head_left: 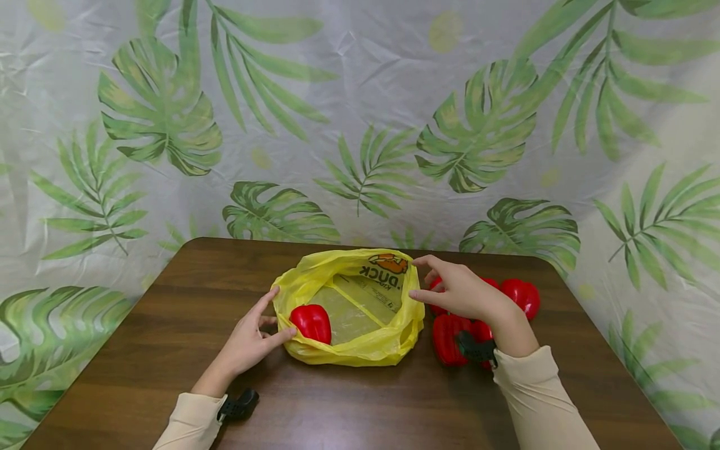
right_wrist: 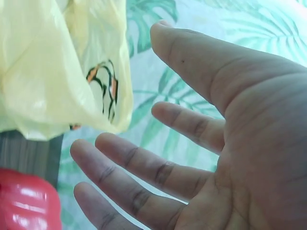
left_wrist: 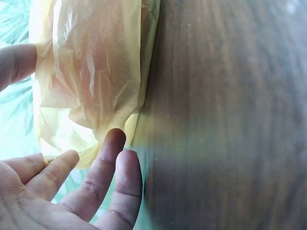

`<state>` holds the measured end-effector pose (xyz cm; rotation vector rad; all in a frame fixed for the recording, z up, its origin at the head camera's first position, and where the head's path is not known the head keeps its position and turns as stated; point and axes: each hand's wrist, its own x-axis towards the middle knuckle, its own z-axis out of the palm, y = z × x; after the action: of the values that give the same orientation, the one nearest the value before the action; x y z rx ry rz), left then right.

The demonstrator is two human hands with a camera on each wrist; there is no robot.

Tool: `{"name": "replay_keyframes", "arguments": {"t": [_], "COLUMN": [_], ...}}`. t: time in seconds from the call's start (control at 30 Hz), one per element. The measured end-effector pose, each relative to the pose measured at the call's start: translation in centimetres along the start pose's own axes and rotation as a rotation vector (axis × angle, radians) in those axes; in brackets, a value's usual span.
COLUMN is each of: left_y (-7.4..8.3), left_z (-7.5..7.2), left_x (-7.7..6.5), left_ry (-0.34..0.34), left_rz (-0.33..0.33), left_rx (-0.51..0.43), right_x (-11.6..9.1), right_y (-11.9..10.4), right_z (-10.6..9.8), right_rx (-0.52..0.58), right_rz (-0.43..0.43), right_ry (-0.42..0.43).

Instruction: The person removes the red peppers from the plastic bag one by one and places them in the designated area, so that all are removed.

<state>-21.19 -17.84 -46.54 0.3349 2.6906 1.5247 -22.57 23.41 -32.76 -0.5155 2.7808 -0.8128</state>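
A yellow plastic bag (head_left: 351, 355) with printed lettering stands on the table, its mouth spread wide. Inside, at its left, lies one red bell pepper (head_left: 311, 324). My left hand (head_left: 247, 342) touches the bag's left rim, thumb and forefinger spread apart; in the left wrist view, their tips pass behind the yellow plastic (left_wrist: 91, 62). Beside the right rim is my right hand (head_left: 464, 290), its fingers apart and holding nothing. The right wrist view shows a gap between these fingers and the bag (right_wrist: 36, 81). Several red bell peppers (head_left: 450, 340) sit under and behind the right forearm, partly hidden.
The brown wooden table (head_left: 349, 412) reaches back to a hanging cloth (head_left: 371, 75) printed with green leaves. One red pepper (head_left: 521, 297) of the group lies farthest right. A dark band (head_left: 239, 405) is on the left wrist, another (head_left: 475, 347) on the right.
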Motion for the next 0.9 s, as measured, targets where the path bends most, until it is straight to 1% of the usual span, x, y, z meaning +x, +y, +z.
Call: {"name": "replay_keyframes", "arguments": {"t": [0.17, 0.5, 0.7, 0.9], "left_y": [0.0, 0.0, 0.0, 0.0], "left_z": [0.0, 0.0, 0.0, 0.1], "left_x": [0.1, 0.1, 0.1, 0.2], "left_ry": [0.006, 0.006, 0.004, 0.004], "left_rz": [0.003, -0.003, -0.009, -0.001], "left_rx": [-0.002, 0.003, 0.004, 0.006], "right_x": [1.3, 2.9, 3.7, 5.1], "right_y": [-0.7, -2.5, -3.8, -5.1], "right_z": [0.6, 1.2, 1.6, 2.2], "right_rx": [-0.007, -0.030, -0.023, -0.031], "right_rz": [-0.044, -0.076, -0.080, -0.097], "right_ry": [-0.026, -0.048, -0.075, -0.109]}}
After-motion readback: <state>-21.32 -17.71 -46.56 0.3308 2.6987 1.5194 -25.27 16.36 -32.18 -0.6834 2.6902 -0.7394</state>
